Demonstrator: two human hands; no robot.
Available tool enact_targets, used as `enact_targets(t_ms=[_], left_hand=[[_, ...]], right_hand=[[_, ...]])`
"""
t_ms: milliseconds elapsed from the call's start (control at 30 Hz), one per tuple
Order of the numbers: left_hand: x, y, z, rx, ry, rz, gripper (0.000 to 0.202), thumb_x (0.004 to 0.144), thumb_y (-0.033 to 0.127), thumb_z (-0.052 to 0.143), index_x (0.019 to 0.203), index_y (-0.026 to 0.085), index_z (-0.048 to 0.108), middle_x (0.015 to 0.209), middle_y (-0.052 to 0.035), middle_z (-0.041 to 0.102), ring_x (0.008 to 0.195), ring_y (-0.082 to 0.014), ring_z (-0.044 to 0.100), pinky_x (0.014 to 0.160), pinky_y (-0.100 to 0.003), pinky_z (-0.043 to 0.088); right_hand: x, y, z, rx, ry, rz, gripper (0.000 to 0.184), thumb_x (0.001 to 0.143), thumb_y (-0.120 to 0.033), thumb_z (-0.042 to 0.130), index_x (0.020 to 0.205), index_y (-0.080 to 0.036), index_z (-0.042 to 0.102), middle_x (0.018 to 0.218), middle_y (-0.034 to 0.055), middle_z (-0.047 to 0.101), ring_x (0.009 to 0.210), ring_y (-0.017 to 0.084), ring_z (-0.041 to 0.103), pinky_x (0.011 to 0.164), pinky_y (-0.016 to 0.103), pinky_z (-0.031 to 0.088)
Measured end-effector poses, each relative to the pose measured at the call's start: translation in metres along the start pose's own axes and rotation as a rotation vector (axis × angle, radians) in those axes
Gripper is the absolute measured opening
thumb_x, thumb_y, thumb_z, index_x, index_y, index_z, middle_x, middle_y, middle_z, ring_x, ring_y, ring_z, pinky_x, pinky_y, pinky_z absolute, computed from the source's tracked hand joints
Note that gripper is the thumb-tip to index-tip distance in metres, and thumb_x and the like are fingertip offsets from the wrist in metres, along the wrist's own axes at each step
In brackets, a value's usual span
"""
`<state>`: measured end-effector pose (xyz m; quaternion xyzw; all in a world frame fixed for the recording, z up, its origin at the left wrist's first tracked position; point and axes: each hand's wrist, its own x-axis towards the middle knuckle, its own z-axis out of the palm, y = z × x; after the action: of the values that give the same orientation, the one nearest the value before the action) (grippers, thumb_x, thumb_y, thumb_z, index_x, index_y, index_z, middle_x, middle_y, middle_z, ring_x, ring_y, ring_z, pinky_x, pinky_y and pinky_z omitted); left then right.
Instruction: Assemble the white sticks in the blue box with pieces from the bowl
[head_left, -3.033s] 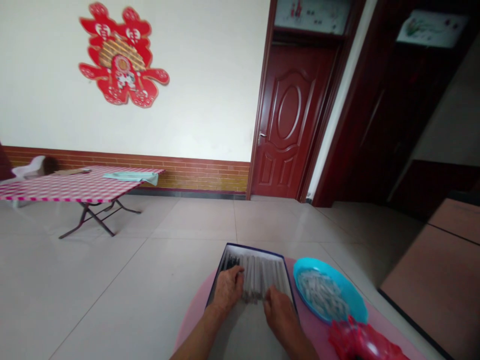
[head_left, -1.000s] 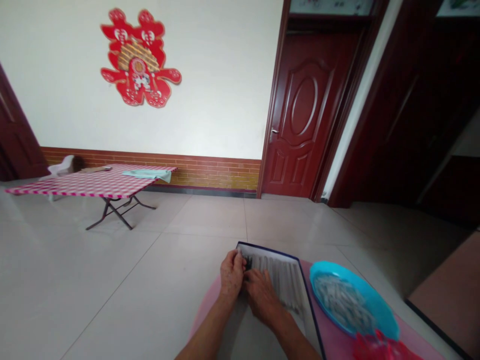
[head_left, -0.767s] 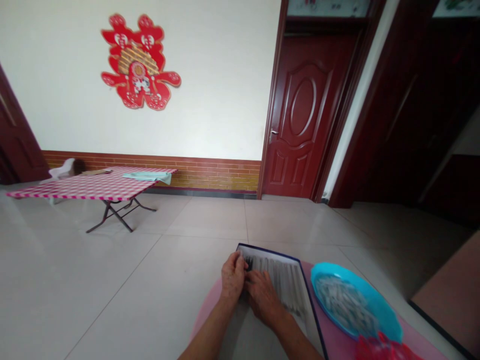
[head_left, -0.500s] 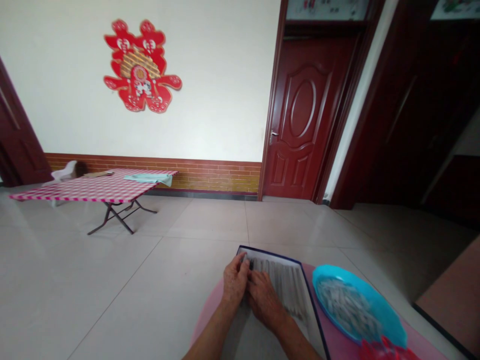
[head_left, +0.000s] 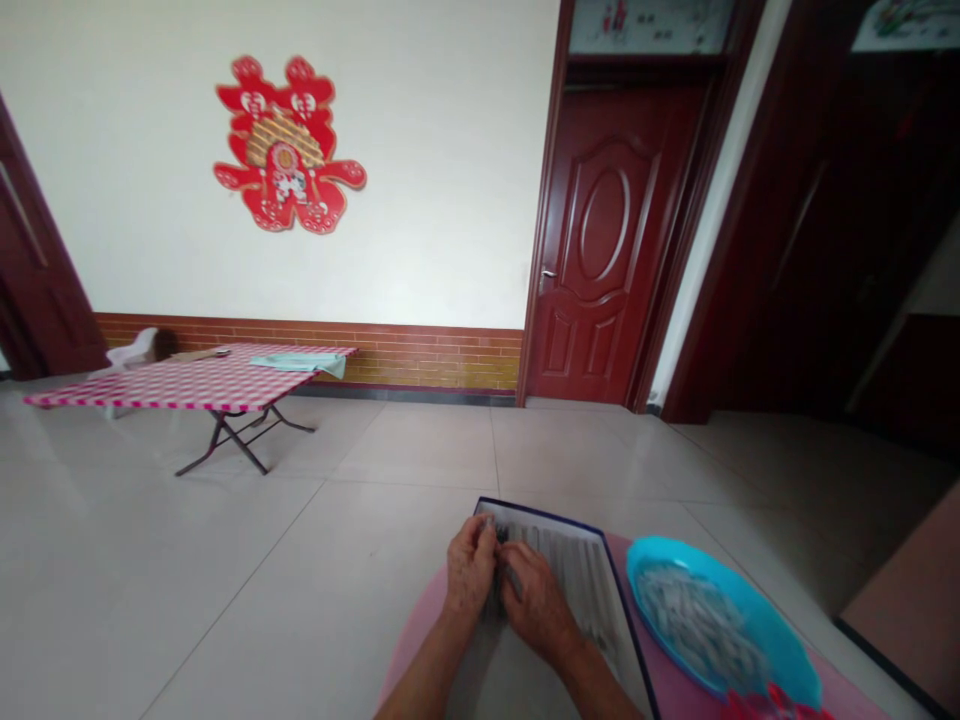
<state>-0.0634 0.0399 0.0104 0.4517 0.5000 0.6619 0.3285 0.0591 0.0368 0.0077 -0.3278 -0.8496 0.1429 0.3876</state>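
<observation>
Hands have closed in from their earlier spread: left hand (head_left: 471, 568) and right hand (head_left: 538, 605) are clamping together on a thin grey stick (head_left: 512, 577), inside the navy-edged box (head_left: 541, 513), beside the blue plate (head_left: 739, 590).

No readable text, nothing legible on the blue-edged box (head_left: 537, 514), red paper-cut wall ornament (head_left: 289, 145) unreadable

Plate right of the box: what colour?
The plate is bright turquoise blue, best seen in the head view.
</observation>
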Motion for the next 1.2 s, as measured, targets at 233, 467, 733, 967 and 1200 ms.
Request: enact_targets(t_ms=[233, 467, 733, 967, 1200], left_hand=[[0.0, -0.003, 0.0, -0.032, -0.016, -0.016, 0.031, 0.077, 0.04, 0.055, 0.091, 0.014, 0.062, 0.056, 0.0045, 0.054, 0.052, -0.0115, 0.051, 0.053, -0.022, 0.043], [-0.004, -0.002, 0.003, 0.075, -0.107, 0.041, 0.035, 0.083, 0.043, 0.048, 0.095, 0.014, 0.064, 0.062, 0.0013, 0.059, 0.056, -0.0124, 0.055, 0.055, -0.022, 0.045], [-0.006, -0.013, 0.006, 0.377, -0.193, 0.232, 0.031, 0.083, 0.026, 0.047, 0.104, 0.018, 0.068, 0.1, -0.0064, 0.072, 0.093, -0.0198, 0.065, 0.089, -0.031, 0.049], [-0.008, -0.017, 0.008, 0.476, -0.192, 0.363, 0.03, 0.083, 0.023, 0.046, 0.103, 0.017, 0.068, 0.099, -0.0088, 0.072, 0.094, -0.0227, 0.066, 0.087, -0.036, 0.051], [-0.01, -0.015, 0.008, 0.579, -0.222, 0.431, 0.033, 0.084, 0.02, 0.043, 0.105, 0.017, 0.067, 0.098, -0.0085, 0.071, 0.091, -0.0215, 0.065, 0.085, -0.036, 0.052]], right_hand=[[0.001, -0.002, 0.002, 0.086, 0.066, 0.077, 0.017, 0.077, -0.011, 0.045, 0.086, -0.021, 0.056, 0.087, 0.0049, 0.062, 0.086, 0.02, 0.058, 0.079, 0.033, 0.046], [0.011, 0.015, -0.02, 0.314, 0.605, 0.425, 0.023, 0.085, -0.04, 0.047, 0.093, -0.02, 0.055, 0.091, 0.0066, 0.066, 0.086, 0.021, 0.062, 0.079, 0.035, 0.048], [0.01, 0.041, -0.04, 0.714, 1.028, 0.645, 0.029, 0.075, -0.047, 0.058, 0.087, -0.022, 0.051, 0.082, -0.0013, 0.063, 0.067, 0.012, 0.062, 0.066, 0.028, 0.052], [0.011, 0.037, -0.038, 0.799, 0.99, 0.687, 0.033, 0.069, -0.047, 0.063, 0.087, -0.022, 0.052, 0.077, -0.0032, 0.064, 0.063, 0.012, 0.061, 0.064, 0.027, 0.052], [0.01, 0.037, -0.038, 0.78, 0.954, 0.714, 0.034, 0.067, -0.046, 0.063, 0.088, -0.022, 0.051, 0.076, -0.0035, 0.065, 0.063, 0.013, 0.061, 0.064, 0.028, 0.052]])
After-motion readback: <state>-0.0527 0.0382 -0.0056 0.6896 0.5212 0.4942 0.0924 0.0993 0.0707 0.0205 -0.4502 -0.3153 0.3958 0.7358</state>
